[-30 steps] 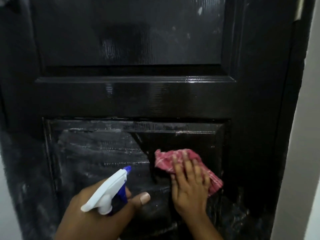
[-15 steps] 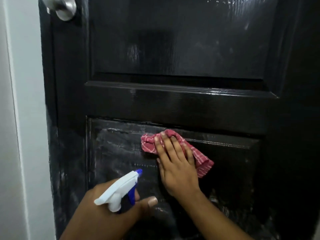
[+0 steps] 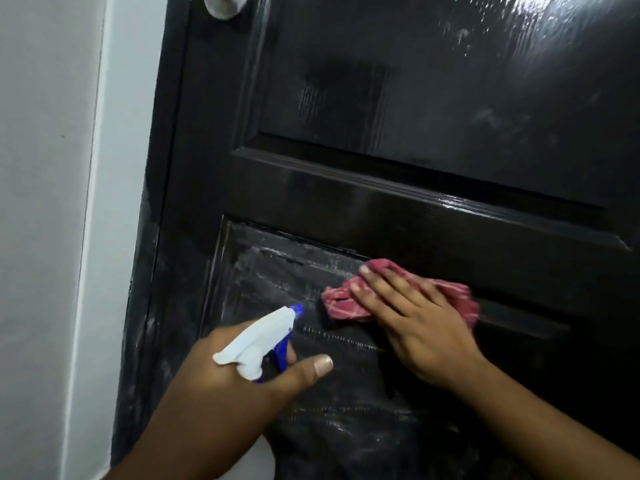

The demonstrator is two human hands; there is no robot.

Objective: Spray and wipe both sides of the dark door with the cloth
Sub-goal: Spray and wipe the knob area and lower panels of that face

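I am pressing my right hand (image 3: 415,327) flat on the red cloth (image 3: 343,304), fingers straight and slightly spread, holding it against the dark door (image 3: 415,116). The cloth is lying bunched at the top edge of the lower recessed panel, just under the horizontal rail, with folds showing on both sides of my fingers. My left hand (image 3: 221,386) is gripping the spray bottle (image 3: 256,344) around its neck, thumb sticking out to the right, and the white head with its blue nozzle is pointing up at the panel just left of the cloth. The panel around my hands is showing whitish wet streaks. The metal knob (image 3: 225,6) is sitting at the top edge of the view, and the pale wall (image 3: 45,202) is running along the door's left side.
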